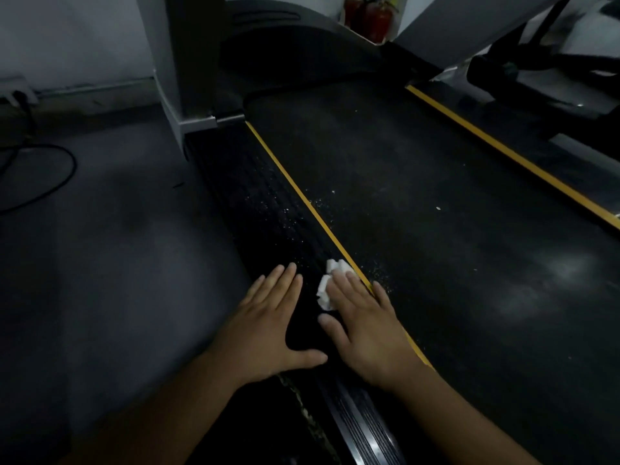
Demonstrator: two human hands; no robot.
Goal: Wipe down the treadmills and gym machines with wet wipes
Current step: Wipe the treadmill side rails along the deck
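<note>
A treadmill fills the view, with a dark running belt [419,203] bordered by yellow stripes. Its ribbed black left side rail [255,196] carries white specks. My right hand [365,330] lies flat on a crumpled white wet wipe [330,283], pressing it onto the side rail beside the yellow stripe [302,196]. The wipe sticks out past my fingertips and to their left. My left hand [268,330] rests flat on the rail's outer edge, fingers spread, holding nothing.
The treadmill's grey upright [174,78] rises at the far left of the rail. A black cable [57,182] loops on the dark floor to the left. Red fire extinguishers [369,15] stand at the back. Another machine [536,78] sits at the right.
</note>
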